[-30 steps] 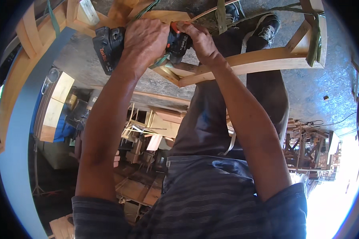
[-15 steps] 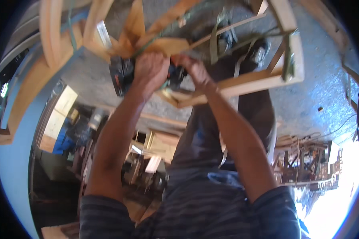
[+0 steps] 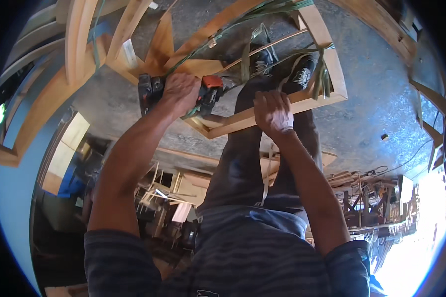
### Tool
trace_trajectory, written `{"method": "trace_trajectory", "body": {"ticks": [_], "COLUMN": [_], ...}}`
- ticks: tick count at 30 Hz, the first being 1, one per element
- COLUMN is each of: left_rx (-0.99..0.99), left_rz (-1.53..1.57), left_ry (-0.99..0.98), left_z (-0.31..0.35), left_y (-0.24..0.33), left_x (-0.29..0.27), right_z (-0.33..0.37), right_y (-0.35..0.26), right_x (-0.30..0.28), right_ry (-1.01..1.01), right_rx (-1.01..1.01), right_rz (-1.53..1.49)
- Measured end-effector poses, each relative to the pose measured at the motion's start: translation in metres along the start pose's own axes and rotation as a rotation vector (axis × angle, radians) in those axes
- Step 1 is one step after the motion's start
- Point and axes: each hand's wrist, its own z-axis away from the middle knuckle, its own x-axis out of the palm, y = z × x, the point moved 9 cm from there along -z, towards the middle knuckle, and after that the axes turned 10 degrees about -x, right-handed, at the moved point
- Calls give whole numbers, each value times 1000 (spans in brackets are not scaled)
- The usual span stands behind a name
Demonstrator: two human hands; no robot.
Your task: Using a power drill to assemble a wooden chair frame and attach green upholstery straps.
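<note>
My left hand (image 3: pixel 181 93) is wrapped round the body of a black-and-orange power tool (image 3: pixel 211 88), whose exact kind I cannot make out. The tool lies against the left part of a pale wooden frame (image 3: pixel 314 103). Over the frame's near bar rests my right hand (image 3: pixel 273 114), its fingers closed on the wood. Green straps (image 3: pixel 321 81) are tied round the frame's right corner, and more run along its far bar.
Curved wooden parts (image 3: pixel 42 111) stand at the left beside a light blue surface (image 3: pixel 15 208). My shoes (image 3: pixel 302 76) are on the grey concrete floor (image 3: pixel 366 104) beyond the near bar. Stacked timber (image 3: pixel 347 178) lies at the lower right.
My right hand has left the power tool's orange end and moved right and nearer, onto the frame's bar. My left hand stays on the tool. The view has shifted slightly.
</note>
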Motion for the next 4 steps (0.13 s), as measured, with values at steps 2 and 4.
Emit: {"method": "trace_trajectory", "body": {"ticks": [2,4], "left_rx": [-24,-49], "left_rz": [-33,-87], "left_ry": [-47,-128], "left_z": [-2,2], "left_y": [-3,-8], "left_x": [-8,-7], "right_z": [3,9], "right_y": [-2,-7], "right_x": [15,33], "right_ry": [-77,-241], "right_rx": [20,62], "right_rz": [-1,24]}}
